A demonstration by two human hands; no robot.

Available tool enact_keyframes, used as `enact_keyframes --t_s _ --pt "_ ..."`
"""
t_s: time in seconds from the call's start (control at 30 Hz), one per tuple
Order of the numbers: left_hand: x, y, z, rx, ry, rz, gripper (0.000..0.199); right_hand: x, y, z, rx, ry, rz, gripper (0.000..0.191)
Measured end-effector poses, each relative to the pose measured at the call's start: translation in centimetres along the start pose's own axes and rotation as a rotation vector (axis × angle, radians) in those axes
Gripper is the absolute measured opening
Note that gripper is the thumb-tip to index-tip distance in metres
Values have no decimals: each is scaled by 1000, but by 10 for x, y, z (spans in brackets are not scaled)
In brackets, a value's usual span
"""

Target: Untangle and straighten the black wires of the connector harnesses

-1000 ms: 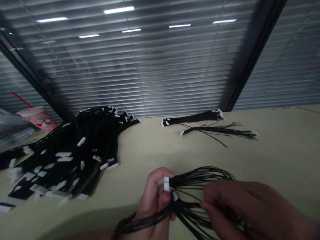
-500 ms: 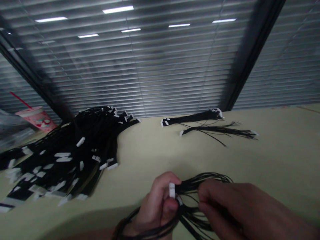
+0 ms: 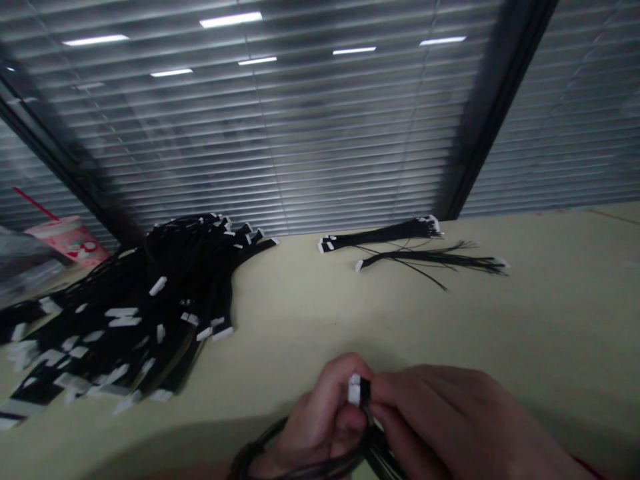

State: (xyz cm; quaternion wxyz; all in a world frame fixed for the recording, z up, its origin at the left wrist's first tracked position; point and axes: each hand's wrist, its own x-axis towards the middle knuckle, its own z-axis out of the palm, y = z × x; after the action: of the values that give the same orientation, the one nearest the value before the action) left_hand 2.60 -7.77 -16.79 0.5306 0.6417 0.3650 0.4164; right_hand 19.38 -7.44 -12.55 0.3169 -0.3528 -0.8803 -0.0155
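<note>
Near the bottom middle, my left hand pinches a small white connector between thumb and index finger. Black wires run from this area downward, and some loop below my left wrist. My right hand is closed at the connector's right side, its fingertips pressed on the black wires where they enter it. Most of the wires' length is hidden behind my right hand.
A large pile of black cables with white connectors covers the left of the table. A pink cup with a red straw stands behind it. Two cable bundles lie at the back, below the window blinds.
My right hand has moved left along the wires, up to the connector. The wires that spread between my hands are now mostly covered. The view has shifted slightly.
</note>
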Motion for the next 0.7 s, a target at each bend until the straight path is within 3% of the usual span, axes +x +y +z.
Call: enact_keyframes --t_s 0.2,0.4,0.57,0.7 --pt "7 7 2 -24 167 -70 30 1 1 -7 -66 62 25 26" --pt "0 2 6 -166 108 -72 33 -3 1 0 -77 10 38 28" --pt "0 0 12 -216 72 67 25 -2 0 -1 -71 8 31 30" --pt "0 -3 12 -174 84 92 27 -1 0 -2 -69 -18 5 32"
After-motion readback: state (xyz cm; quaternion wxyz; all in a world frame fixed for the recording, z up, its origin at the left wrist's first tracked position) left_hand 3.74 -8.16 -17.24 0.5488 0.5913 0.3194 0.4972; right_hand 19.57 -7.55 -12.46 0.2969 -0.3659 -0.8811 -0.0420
